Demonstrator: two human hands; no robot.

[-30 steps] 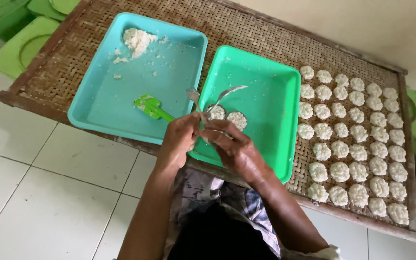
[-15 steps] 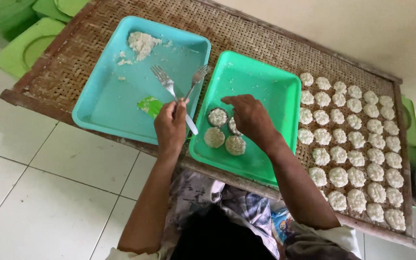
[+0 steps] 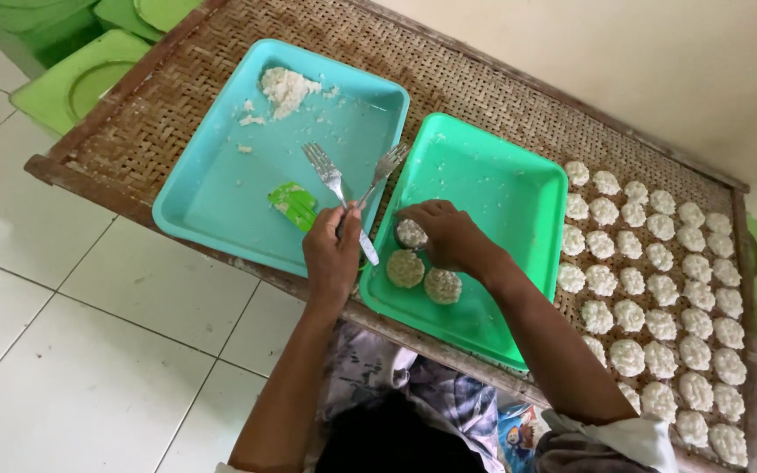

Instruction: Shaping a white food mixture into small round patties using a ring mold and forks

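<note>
**Hand and Tray Positions at the Woven Rack**

Left hand [image 3: 333,254]: closed around two crossed metal forks [image 3: 354,194], tines raised over the turquoise plastic tray [image 3: 221,188], apparently parked clear of the shaping work.

Right hand [image 3: 447,236]: fingers curled down onto one round white rice patty [image 3: 411,233] in the green plastic tray [image 3: 519,201], beside two finished patties [image 3: 424,277].

Leftover white rice clump [image 3: 284,88]: far corner of turquoise tray. Rows of rice cakes [image 3: 659,298]: spaced apart on woven rattan rack [image 3: 177,88], presumably for drying.

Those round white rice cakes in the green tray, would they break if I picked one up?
Probably. Each rice cake looks lumpy and grainy, so it may crumble. Loose crumbs in the blue tray suggest that. Flat, so unlikely to roll.
</note>
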